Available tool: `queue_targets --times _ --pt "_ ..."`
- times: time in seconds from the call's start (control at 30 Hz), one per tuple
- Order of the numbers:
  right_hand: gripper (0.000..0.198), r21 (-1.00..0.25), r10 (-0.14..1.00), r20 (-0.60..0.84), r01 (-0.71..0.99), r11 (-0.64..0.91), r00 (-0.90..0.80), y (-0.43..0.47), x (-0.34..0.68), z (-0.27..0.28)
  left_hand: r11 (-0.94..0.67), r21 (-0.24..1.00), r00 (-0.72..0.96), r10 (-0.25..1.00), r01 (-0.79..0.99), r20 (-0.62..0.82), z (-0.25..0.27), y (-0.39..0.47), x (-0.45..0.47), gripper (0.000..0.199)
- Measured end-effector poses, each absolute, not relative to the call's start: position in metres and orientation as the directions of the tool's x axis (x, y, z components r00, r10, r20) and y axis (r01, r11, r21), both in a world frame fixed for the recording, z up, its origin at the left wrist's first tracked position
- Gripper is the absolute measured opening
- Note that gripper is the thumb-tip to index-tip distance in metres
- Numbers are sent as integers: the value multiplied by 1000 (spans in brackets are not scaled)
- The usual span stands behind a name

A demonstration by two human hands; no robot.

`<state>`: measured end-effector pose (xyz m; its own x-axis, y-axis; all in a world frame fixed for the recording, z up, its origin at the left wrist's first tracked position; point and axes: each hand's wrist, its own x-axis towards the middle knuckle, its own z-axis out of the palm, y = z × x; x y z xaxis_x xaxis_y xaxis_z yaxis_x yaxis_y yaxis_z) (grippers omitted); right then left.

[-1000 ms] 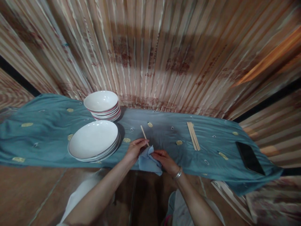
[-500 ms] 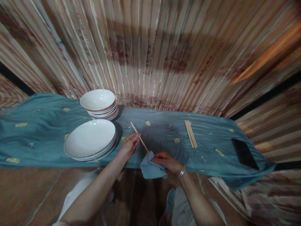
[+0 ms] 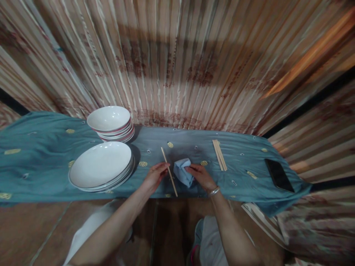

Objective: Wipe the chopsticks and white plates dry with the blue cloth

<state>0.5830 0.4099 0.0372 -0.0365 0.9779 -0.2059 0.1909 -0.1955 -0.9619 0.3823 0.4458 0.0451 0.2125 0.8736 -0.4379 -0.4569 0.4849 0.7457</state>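
Note:
Between the fingertips of my left hand (image 3: 155, 176) is a light wooden chopstick (image 3: 172, 181), tilted with its far end leaning left. My right hand (image 3: 202, 177) pinches a crumpled light-blue cloth (image 3: 183, 173), which hangs just right of the chopstick and apart from it. Farther right, several more chopsticks (image 3: 220, 155) lie side by side on the patterned blue-green tablecloth (image 3: 191, 142). Whether the held one is a single stick or a pair pressed together is hard to make out.
Left of my hands stands a stack of white plates (image 3: 101, 166), with a stack of red-banded white bowls (image 3: 109, 120) behind it. A black phone (image 3: 279, 174) lies near the right end. A pleated curtain (image 3: 172, 66) hangs along the table's back edge.
The cloth has come off the chopstick's near end and moved up and right with my right hand. The chopstick now stands steeper in my left hand. The view has shifted slightly right.

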Motion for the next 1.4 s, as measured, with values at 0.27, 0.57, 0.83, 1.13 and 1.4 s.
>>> queue_targets --times 0.27,0.57,0.83,1.13,1.4 --pt "28 -558 946 270 830 1 180 412 584 43 472 771 235 881 -428 -410 40 443 390 29" --pt "23 -821 991 132 556 129 -35 382 553 68 423 776 236 906 -467 -352 47 445 399 35" --pt "19 -916 1000 3 401 6 -8 379 547 58 430 775 252 902 -462 -350 52 444 408 34" --pt "20 -888 978 96 460 0 185 385 582 56 386 871 276 911 -303 -308 53 440 408 45" --pt "27 -386 889 72 835 -393 452 401 668 81 361 899 281 915 -249 -289 57 436 400 43"
